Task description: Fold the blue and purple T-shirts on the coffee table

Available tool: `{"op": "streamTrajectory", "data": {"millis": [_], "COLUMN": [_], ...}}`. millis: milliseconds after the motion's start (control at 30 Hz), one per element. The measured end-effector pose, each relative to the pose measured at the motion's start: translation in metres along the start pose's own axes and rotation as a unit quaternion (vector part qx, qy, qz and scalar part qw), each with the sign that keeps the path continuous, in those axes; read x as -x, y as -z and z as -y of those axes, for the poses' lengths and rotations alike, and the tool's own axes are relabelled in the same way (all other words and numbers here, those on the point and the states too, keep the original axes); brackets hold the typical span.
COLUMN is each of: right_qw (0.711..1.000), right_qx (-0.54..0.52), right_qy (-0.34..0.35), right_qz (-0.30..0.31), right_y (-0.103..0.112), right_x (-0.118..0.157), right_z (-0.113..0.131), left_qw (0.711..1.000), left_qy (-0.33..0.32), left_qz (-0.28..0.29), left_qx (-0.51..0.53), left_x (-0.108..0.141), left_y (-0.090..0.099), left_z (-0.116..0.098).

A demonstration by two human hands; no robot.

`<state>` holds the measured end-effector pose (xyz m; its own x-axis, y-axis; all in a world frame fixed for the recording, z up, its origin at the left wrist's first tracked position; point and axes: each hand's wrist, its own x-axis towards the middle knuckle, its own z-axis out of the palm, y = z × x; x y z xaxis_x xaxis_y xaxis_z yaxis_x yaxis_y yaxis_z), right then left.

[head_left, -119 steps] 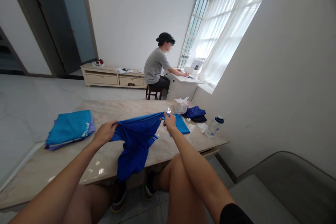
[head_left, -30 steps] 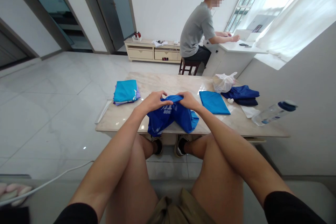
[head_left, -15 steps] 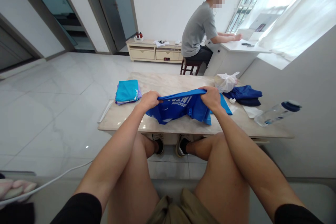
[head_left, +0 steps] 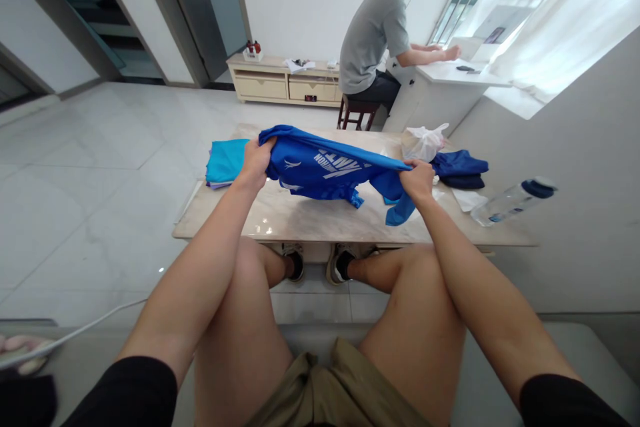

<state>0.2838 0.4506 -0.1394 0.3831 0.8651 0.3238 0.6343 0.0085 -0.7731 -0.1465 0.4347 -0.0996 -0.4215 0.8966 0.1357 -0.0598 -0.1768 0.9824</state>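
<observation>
Two hands [head_left: 254, 163] pinch a blue printed shirt [head_left: 325, 170], spread flat and unfolded over the marble desk [head_left: 300, 217]; a folded teal stack [head_left: 226, 160] lies beside it; folded navy garments [head_left: 459, 168] lie further right

Marble-topped table [head_left: 300, 217] directly before the knees. On it: folded clothes stack [head_left: 225, 160] at left end, plastic bag [head_left: 423, 143] far side right, second folded pile [head_left: 460, 170] just beside it, water bottle [head_left: 513, 203] lying at right end. T-shirt [head_left: 320, 167] spans between left hand [head_left: 255, 163] and right hand [head_left: 417, 180], over the tabletop. Beyond the table: seated person [head_left: 370, 33] at desk [head_left: 450, 80] by window, low cabinet [head_left: 283, 83] to their left.
</observation>
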Motion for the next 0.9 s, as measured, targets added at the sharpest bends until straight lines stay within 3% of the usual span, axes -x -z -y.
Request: {"op": "streamTrajectory", "data": {"millis": [100, 267, 333, 400, 500, 600, 667, 767, 900], "right_qw": [0.999, 0.998, 0.989, 0.955, 0.911, 0.903, 0.89, 0.889, 0.916], "right_qx": [-0.046, -0.006, 0.018, 0.031, -0.009, -0.116, -0.16, -0.177, -0.254], "right_qy": [0.003, 0.044, 0.113, 0.224, 0.314, 0.273, 0.221, 0.162, 0.081], "right_qz": [0.001, 0.033, 0.097, 0.192, 0.268, 0.31, 0.366, 0.389, 0.299], "right_y": [0.003, 0.004, -0.003, -0.016, -0.039, -0.057, -0.063, -0.061, -0.052], "right_x": [-0.007, 0.001, 0.017, 0.04, 0.075, 0.095, 0.097, 0.092, 0.085], "right_z": [-0.007, 0.007, 0.024, 0.047, 0.082, 0.109, 0.12, 0.129, 0.135], "left_qw": [0.999, 0.991, 0.993, 0.991, 0.966, 0.921, 0.906, 0.922, 0.951], "left_qy": [0.039, 0.109, 0.096, 0.079, 0.063, 0.037, 0.015, -0.007, -0.016], "left_qz": [-0.013, 0.056, 0.069, 0.105, 0.237, 0.378, 0.415, 0.383, 0.307], "left_qx": [0.023, 0.043, 0.013, -0.034, -0.085, -0.085, -0.077, -0.062, 0.019], "left_x": [0.002, 0.015, 0.022, 0.031, 0.047, 0.061, 0.067, 0.069, 0.068], "left_y": [0.002, -0.002, -0.009, -0.018, -0.032, -0.041, -0.045, -0.05, -0.056], "left_z": [-0.007, -0.017, -0.019, -0.021, -0.028, -0.038, -0.043, -0.044, -0.039]}}
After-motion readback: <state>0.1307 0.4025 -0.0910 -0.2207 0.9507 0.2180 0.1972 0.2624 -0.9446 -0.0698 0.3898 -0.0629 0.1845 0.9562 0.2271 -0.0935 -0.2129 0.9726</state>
